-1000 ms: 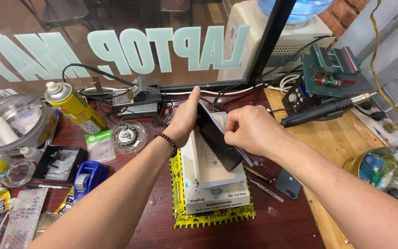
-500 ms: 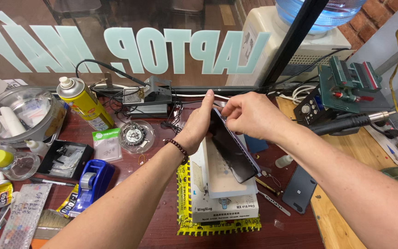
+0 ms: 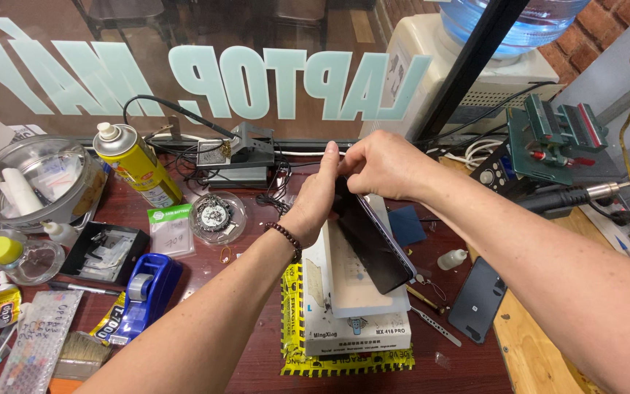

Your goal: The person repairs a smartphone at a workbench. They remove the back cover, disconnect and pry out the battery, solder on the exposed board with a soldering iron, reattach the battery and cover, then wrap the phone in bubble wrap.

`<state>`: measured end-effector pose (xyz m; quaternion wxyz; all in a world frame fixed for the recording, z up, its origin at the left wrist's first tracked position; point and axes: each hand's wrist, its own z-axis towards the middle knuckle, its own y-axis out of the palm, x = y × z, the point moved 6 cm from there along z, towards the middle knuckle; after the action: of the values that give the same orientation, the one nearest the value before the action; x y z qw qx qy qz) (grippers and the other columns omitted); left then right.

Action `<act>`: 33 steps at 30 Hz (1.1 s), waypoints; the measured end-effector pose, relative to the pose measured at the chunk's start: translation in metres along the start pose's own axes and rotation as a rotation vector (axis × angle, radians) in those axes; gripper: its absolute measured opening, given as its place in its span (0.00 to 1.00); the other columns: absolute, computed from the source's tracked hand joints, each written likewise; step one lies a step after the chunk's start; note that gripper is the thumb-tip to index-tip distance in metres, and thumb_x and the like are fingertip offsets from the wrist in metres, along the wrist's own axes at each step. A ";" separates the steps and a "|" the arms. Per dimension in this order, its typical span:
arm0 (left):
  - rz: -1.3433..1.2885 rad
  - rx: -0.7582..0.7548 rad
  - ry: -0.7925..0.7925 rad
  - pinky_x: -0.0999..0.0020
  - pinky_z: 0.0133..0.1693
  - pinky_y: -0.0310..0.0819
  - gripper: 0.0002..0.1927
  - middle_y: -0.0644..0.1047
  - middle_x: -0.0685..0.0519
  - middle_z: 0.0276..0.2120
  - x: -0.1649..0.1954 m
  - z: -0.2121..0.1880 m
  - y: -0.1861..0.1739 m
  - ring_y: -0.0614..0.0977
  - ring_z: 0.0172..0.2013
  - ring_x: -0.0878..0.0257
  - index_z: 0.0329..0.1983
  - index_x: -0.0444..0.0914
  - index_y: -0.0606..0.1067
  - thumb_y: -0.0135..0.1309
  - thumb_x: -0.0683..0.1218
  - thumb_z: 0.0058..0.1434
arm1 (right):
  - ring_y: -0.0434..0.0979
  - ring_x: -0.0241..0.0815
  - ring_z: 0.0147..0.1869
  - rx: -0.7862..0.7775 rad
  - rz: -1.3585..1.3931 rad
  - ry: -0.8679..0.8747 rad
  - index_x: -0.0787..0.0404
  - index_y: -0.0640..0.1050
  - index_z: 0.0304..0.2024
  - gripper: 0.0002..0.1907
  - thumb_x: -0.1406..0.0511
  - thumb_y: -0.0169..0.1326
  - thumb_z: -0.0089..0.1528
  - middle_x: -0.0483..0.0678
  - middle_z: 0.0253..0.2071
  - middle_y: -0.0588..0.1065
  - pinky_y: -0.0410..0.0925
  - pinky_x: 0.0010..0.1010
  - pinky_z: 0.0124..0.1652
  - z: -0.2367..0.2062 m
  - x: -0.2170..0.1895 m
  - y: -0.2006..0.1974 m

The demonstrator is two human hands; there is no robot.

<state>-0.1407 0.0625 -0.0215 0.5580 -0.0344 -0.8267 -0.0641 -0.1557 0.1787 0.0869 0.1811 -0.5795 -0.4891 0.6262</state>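
My left hand [image 3: 319,197] and my right hand [image 3: 380,166] both grip a dark smartphone [image 3: 373,241] at its upper end. The phone is tilted up on its edge, its lower end resting on a white box-shaped device [image 3: 355,314]. That device sits on a yellow and black mat [image 3: 293,350]. My left palm presses the phone's left side; my right fingers pinch its top corner. A beaded bracelet [image 3: 284,235] is on my left wrist.
A yellow spray can [image 3: 134,164], a metal bowl [image 3: 27,182], a blue tape dispenser [image 3: 140,292] and small bottles lie at the left. A second dark phone [image 3: 477,299], a small white bottle [image 3: 452,259], a soldering handpiece [image 3: 574,197] and a green vise [image 3: 559,135] are at the right.
The view has shifted, so the scene sits lower and further right. Both hands keep hold of the phone, which stays tilted on the white device.
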 end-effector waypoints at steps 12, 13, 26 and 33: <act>0.085 -0.063 0.398 0.69 0.47 0.77 0.43 0.80 0.48 0.50 0.054 -0.054 0.012 0.81 0.47 0.64 0.65 0.31 0.69 0.68 0.56 0.50 | 0.85 0.37 0.31 0.411 0.115 -0.102 0.60 0.85 0.40 0.11 0.66 0.59 0.56 0.50 0.28 0.82 0.75 0.28 0.35 -0.038 -0.011 -0.040; 0.120 -0.024 0.376 0.69 0.48 0.78 0.48 0.80 0.48 0.50 0.059 -0.055 0.014 0.82 0.48 0.64 0.68 0.30 0.62 0.69 0.54 0.48 | 0.85 0.36 0.33 0.451 0.121 -0.171 0.61 0.85 0.40 0.11 0.66 0.59 0.56 0.50 0.30 0.83 0.76 0.27 0.37 -0.048 -0.018 -0.041; 0.206 -0.007 0.513 0.71 0.52 0.78 0.55 0.79 0.47 0.52 0.078 -0.073 0.039 0.82 0.51 0.65 0.68 0.26 0.58 0.75 0.49 0.42 | 0.84 0.35 0.31 0.480 0.024 -0.128 0.64 0.84 0.37 0.09 0.68 0.60 0.55 0.51 0.28 0.83 0.75 0.27 0.36 -0.084 -0.034 -0.069; 0.321 0.073 0.499 0.70 0.53 0.77 0.59 0.79 0.47 0.53 0.082 -0.088 0.043 0.82 0.52 0.62 0.70 0.30 0.57 0.76 0.50 0.37 | 0.83 0.41 0.29 0.161 0.347 0.177 0.73 0.82 0.36 0.09 0.72 0.58 0.56 0.51 0.27 0.80 0.76 0.32 0.30 -0.072 -0.021 -0.071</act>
<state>-0.0848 0.0915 0.0898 0.7477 -0.1276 -0.6499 0.0482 -0.1098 0.2235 0.1673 0.1587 -0.6915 -0.3124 0.6318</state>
